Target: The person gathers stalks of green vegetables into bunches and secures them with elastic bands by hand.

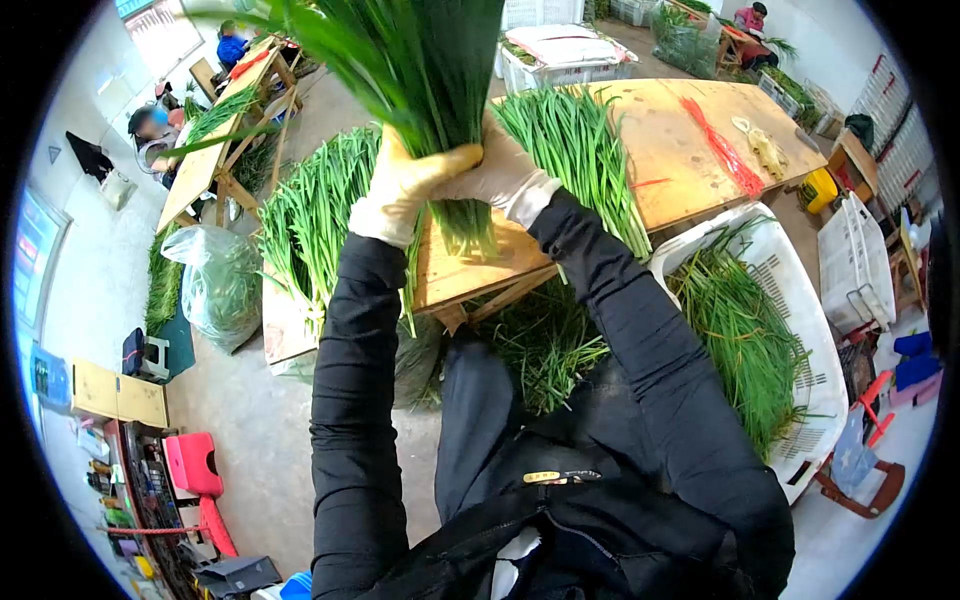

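A thick bunch of garlic chives (425, 75) stands upright over the wooden table, its pale cut ends pointing down. My left hand (408, 185), in a pale glove, wraps round the bunch from the left. From the other side my right hand (505, 175), gloved too, closes round it, and the two hands meet at the front. Piles of garlic chives lie on the table on both sides: a left pile (325, 200) and a right pile (575, 140). Some of my fingers are hidden behind the stems.
On the table (660, 110) lie red ties (725, 150) and a pair of gloves (762, 148). A white crate (820, 370) with loose green leaves stands at my right. A filled plastic bag (225, 290) sits on the left floor. Other people work at tables farther back.
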Motion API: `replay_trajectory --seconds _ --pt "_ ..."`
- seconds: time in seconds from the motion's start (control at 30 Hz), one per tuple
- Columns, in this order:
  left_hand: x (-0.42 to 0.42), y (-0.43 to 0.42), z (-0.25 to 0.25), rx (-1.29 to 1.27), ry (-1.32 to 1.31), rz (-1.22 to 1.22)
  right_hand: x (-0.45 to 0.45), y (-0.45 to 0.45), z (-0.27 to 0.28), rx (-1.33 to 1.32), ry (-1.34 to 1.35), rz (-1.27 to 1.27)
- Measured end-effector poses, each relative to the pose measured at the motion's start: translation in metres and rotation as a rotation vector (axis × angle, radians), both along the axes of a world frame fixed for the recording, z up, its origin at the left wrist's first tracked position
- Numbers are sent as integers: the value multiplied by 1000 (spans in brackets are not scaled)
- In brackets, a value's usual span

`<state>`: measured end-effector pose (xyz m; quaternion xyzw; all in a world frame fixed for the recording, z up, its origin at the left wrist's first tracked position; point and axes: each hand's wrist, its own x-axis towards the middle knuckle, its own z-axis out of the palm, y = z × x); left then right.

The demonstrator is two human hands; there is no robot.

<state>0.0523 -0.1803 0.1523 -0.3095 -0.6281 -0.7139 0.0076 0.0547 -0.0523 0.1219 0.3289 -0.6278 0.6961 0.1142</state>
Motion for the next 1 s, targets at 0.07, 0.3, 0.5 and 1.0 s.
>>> replay_trajectory --seconds 0.07,0.3,0.5,1.0 --pt "-3 -7 -21 24 -14 -74 -6 1 -7 364 233 -129" --pt "-3 9 -11 224 -90 264 -6 -9 15 750 -211 -223" --pt "4 -15 -13 406 -124 191 18 -2 -118 557 52 -353" --pt "21 -49 -19 432 -156 22 -20 -66 -180 -450 -290 397"
